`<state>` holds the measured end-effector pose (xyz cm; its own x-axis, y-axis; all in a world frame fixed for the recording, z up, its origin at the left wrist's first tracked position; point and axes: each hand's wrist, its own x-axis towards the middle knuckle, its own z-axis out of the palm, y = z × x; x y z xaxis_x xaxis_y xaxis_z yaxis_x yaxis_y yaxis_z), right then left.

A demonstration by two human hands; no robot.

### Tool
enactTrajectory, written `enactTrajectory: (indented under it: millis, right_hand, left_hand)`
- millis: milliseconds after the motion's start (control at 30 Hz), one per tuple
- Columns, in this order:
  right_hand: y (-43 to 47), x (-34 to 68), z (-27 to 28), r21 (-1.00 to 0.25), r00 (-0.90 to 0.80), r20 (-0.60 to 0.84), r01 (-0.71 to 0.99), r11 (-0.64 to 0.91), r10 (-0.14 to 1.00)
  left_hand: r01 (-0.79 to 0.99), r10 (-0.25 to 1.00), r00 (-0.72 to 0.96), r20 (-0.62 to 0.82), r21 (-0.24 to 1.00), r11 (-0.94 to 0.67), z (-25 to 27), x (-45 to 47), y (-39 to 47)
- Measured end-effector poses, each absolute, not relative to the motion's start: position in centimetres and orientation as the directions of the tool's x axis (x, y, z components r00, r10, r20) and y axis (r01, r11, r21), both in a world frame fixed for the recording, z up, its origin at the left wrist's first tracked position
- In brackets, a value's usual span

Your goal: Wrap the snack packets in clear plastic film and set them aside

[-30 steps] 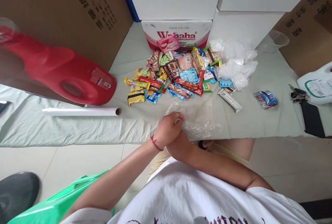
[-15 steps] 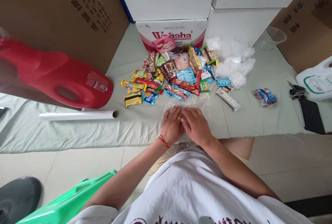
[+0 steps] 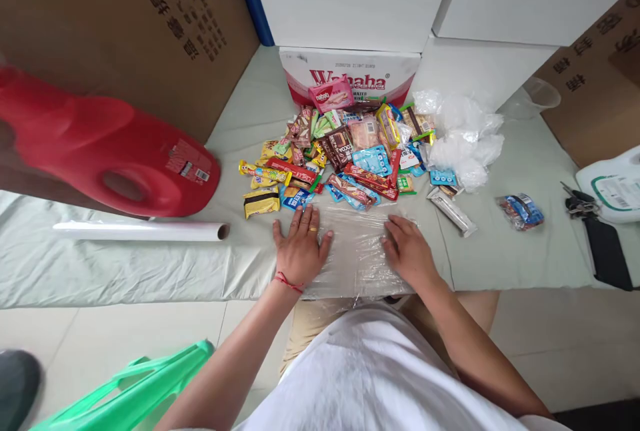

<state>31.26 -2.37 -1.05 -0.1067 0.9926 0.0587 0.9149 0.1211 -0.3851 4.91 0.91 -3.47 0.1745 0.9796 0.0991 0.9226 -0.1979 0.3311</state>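
A sheet of clear plastic film [image 3: 353,251] lies on the cloth-covered table in front of me, its near edge hanging over the front. My left hand [image 3: 301,244] rests flat on the film's left side, fingers spread, with a ring and a red cord at the wrist. On the right side my right hand [image 3: 409,250] lies palm down, its fingers slightly bent and apart. Just beyond both hands is a heap of wrapped snacks [image 3: 345,151], among them a pink packet [image 3: 331,94] and a yellow-wrapped bar [image 3: 262,202].
At left stand a red jug [image 3: 125,158] and a white roll [image 3: 140,230]. Crumpled clear plastic bundles [image 3: 463,141], a silver-wrapped bar [image 3: 453,212], a blue-brown packet [image 3: 521,211], keys [image 3: 580,203] and a black phone-like object [image 3: 607,251] are at right. A Wahaha box [image 3: 350,71] stands behind.
My hands have moved apart from the middle, left hand leftward and right hand rightward. The film between them now lies flatter and more spread. The view has shifted slightly.
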Motion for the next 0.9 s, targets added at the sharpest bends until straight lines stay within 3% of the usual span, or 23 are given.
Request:
enactTrajectory:
  millis: [100,167,333,467,567,633,733,900]
  right_hand:
    - [0.6,30.1,2.1,-0.358,-0.016,0.108,0.932,0.054,0.994]
    - [3.4,28.0,3.5,-0.298,-0.050,0.135,0.951,0.088,0.990]
    - [8.3,22.8,3.6,-0.093,-0.161,-0.115,0.984,0.150,0.980]
    - [8.1,24.0,3.8,-0.101,-0.190,-0.138,0.979,0.176,0.972]
    - [8.5,26.8,5.0,-0.089,-0.085,-0.088,0.993,0.077,0.992]
    - [9.6,28.2,5.3,-0.042,-0.042,-0.134,0.998,0.037,0.990]
    - [11.5,28.8,4.9,0.008,-0.090,-0.238,0.996,0.094,0.967]
    - [12.8,28.3,4.2,0.060,-0.145,-0.283,0.984,0.169,0.948]
  left_hand:
    - [0.913,0.968,0.237,0.082,0.323,-0.250,-3.5,5.0,0.8]
    - [0.905,0.961,0.269,0.070,0.322,-0.277,-3.4,5.0,0.5]
    - [0.884,0.945,0.322,0.064,0.337,-0.324,-3.5,4.7,0.0]
    - [0.877,0.943,0.324,0.072,0.350,-0.328,-3.7,4.6,-0.1]
    - [0.871,0.941,0.331,0.073,0.360,-0.334,-3.7,4.7,0.0]
    - [0.871,0.941,0.332,0.065,0.361,-0.332,-3.6,4.7,0.0]
    - [0.874,0.942,0.332,0.055,0.358,-0.329,-3.5,4.7,0.1]
    - [0.876,0.940,0.337,0.049,0.348,-0.332,-3.5,4.7,0.1]
